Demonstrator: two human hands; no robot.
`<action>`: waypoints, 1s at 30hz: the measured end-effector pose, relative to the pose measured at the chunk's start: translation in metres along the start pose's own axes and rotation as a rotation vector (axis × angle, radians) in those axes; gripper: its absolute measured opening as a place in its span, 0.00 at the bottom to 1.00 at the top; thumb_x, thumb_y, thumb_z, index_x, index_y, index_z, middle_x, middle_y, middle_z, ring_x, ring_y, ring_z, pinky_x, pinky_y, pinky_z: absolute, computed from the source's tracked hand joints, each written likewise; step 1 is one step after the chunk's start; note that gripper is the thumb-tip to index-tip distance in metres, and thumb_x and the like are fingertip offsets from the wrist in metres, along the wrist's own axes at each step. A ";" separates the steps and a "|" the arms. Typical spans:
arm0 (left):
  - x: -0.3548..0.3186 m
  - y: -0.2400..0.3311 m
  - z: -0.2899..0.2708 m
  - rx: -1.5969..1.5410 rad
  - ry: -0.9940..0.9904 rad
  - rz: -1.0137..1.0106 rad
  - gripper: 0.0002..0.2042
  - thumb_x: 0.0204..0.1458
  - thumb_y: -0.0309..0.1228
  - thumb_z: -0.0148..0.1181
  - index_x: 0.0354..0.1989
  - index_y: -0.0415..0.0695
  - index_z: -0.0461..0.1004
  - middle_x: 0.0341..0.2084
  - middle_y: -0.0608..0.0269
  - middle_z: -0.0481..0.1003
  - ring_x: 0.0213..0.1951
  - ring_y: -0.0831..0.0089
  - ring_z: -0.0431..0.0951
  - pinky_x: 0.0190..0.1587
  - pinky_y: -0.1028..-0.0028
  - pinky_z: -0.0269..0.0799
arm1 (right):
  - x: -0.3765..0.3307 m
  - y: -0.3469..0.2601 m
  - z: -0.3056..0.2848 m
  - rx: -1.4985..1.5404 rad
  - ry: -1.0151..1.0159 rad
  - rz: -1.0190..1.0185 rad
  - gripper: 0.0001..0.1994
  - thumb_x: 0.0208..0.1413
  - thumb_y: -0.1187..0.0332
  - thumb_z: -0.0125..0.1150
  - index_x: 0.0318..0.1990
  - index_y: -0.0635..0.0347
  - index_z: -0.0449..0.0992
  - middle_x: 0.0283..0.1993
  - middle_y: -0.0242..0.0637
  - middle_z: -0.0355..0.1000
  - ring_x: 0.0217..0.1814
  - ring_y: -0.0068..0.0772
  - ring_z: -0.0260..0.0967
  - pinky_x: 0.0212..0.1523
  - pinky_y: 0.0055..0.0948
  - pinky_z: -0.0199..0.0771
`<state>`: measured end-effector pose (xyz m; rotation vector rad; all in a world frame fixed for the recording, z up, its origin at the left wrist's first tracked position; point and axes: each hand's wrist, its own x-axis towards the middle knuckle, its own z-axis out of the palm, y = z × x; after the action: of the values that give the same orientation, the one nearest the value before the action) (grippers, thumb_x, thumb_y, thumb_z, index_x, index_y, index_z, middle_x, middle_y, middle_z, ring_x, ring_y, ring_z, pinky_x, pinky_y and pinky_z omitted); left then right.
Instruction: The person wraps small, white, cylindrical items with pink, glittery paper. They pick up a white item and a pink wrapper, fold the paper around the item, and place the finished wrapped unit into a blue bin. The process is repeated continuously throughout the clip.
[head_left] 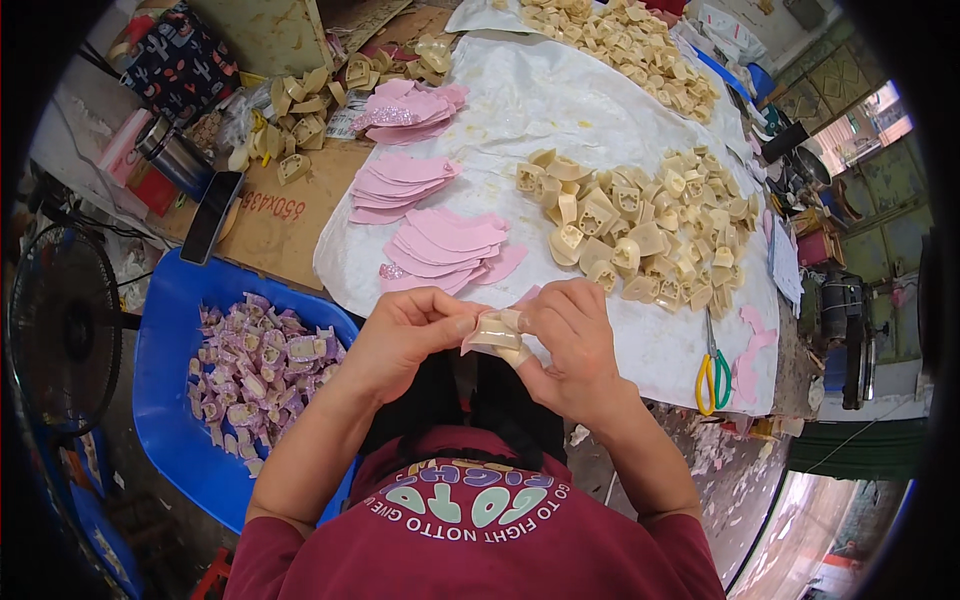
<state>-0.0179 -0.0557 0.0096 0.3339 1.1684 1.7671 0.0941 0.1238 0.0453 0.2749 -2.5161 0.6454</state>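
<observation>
My left hand (405, 335) and my right hand (570, 335) meet just in front of my chest. Between their fingertips they pinch one small beige moulded piece (497, 330) with a pink cut-out pressed against it. Just beyond my hands lie stacks of pink cut-out shapes (445, 245) on a white sheet (560, 100). To the right of them spreads a heap of beige moulded pieces (640, 225).
A blue tub (165, 300) at my left holds several purple-pink finished pieces (260, 365). Yellow-and-green scissors (712, 370) lie at the sheet's right edge. A black phone (210, 215), a metal cup (172, 155) and a fan (65, 330) stand at the left.
</observation>
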 end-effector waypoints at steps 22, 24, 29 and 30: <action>0.014 -0.011 0.011 0.028 0.068 0.279 0.11 0.57 0.28 0.57 0.45 0.37 0.77 0.44 0.55 0.76 0.42 0.77 0.75 0.41 0.75 0.72 | -0.021 0.004 0.030 0.837 0.093 0.725 0.10 0.45 0.70 0.69 0.35 0.62 0.76 0.33 0.30 0.74 0.38 0.20 0.69 0.42 0.24 0.69; 0.009 -0.011 0.009 -0.066 -0.059 0.244 0.13 0.58 0.31 0.57 0.46 0.36 0.76 0.45 0.56 0.75 0.46 0.74 0.75 0.44 0.73 0.73 | -0.020 0.004 0.029 0.916 0.096 0.770 0.11 0.46 0.70 0.68 0.36 0.63 0.77 0.33 0.30 0.74 0.38 0.19 0.69 0.42 0.23 0.70; 0.009 -0.011 0.009 -0.207 -0.156 0.177 0.14 0.57 0.32 0.58 0.46 0.37 0.76 0.46 0.56 0.75 0.47 0.69 0.76 0.48 0.70 0.74 | -0.013 -0.005 0.025 1.128 0.111 0.879 0.10 0.46 0.70 0.67 0.36 0.64 0.76 0.33 0.31 0.74 0.37 0.19 0.69 0.41 0.23 0.71; 0.010 -0.011 0.009 -0.234 -0.167 0.177 0.13 0.57 0.31 0.58 0.46 0.37 0.76 0.45 0.57 0.75 0.47 0.69 0.76 0.49 0.70 0.73 | -0.013 -0.007 0.025 1.059 0.120 0.851 0.10 0.46 0.71 0.68 0.36 0.64 0.76 0.33 0.32 0.74 0.37 0.19 0.69 0.40 0.23 0.71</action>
<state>-0.0109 -0.0419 0.0027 0.4457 0.8246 1.9659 0.0960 0.1064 0.0226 -0.5047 -1.8517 2.1990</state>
